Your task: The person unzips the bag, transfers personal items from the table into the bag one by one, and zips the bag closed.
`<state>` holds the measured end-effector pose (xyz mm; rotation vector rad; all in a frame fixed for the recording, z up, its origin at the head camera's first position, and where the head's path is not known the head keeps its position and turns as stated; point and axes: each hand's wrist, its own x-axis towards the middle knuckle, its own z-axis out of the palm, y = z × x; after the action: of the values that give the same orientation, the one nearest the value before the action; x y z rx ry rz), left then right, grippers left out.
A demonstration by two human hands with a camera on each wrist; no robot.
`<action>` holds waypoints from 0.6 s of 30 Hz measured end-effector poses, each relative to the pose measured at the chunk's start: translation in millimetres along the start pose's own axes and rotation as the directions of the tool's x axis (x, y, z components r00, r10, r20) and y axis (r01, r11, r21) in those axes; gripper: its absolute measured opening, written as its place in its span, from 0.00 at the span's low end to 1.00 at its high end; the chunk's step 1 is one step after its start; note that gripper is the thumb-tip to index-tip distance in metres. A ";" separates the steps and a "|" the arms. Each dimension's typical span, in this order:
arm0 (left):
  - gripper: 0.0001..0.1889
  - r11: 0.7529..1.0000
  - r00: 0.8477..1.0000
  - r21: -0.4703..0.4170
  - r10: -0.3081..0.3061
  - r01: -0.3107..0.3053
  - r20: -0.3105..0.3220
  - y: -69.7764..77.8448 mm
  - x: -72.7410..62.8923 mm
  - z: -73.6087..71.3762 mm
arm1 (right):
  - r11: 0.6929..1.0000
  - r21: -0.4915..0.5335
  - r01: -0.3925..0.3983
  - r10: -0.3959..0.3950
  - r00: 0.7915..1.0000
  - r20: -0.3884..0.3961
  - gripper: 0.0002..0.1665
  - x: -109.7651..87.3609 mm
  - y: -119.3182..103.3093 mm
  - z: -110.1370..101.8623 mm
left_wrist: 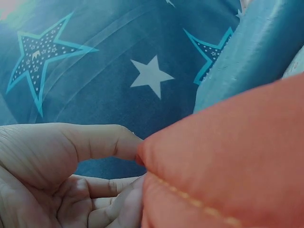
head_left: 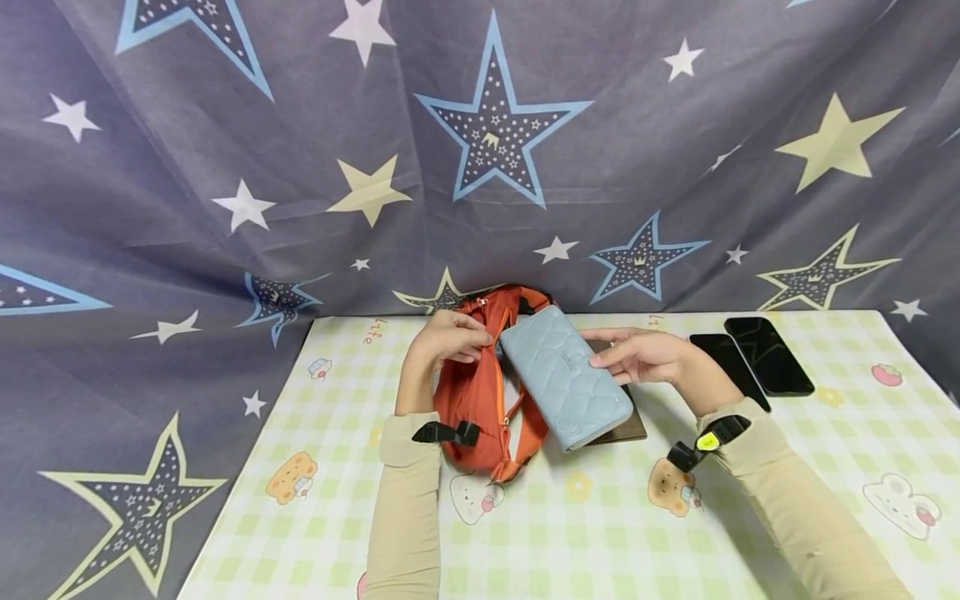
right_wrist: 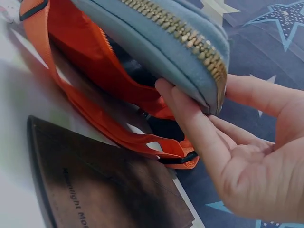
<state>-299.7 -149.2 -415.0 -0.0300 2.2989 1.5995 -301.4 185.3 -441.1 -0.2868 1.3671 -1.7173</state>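
An orange-red zippered bag [head_left: 467, 404] stands on the table, its opening facing right. My left hand [head_left: 448, 337] pinches the fabric at the bag's upper edge; in the left wrist view thumb and fingers [left_wrist: 104, 142] close on a stitched orange fold [left_wrist: 218, 156]. A pale blue quilted wallet [head_left: 566, 379] is in my right hand [head_left: 645, 354], tilted, its far end beside the bag's opening. The right wrist view shows thumb and fingers gripping one end of the wallet, by its gold zipper [right_wrist: 190, 42]. Beneath the wallet lies a brown notebook [right_wrist: 109, 175], partly hidden in the head view.
Two black phone-like slabs [head_left: 768, 356] lie side by side at the right rear, close to my right forearm. An orange strap [right_wrist: 95, 116] loops beside the notebook. The checked tablecloth [head_left: 300, 558] ends at a starry curtain [head_left: 495, 242] behind the bag.
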 end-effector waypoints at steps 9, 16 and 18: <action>0.15 1.000 1.000 0.011 0.020 -0.020 0.010 3.4 -2.6 2.6 | 0.998 -0.043 -0.055 0.054 0.998 -0.033 0.43 3.3 3.5 5.2; 0.15 0.999 1.000 0.027 0.018 -0.018 0.019 3.9 -2.9 3.5 | 0.995 -0.091 -0.044 0.040 0.998 -0.041 0.44 6.5 2.0 10.1; 0.15 0.999 1.000 0.030 0.017 -0.018 0.021 4.0 -2.6 3.4 | 0.994 -0.103 -0.044 0.039 0.998 -0.048 0.43 7.2 0.7 11.8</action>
<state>-297.2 -145.1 -411.6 0.0139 2.3137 1.5659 -297.5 172.1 -439.9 -0.2768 1.4890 -1.6300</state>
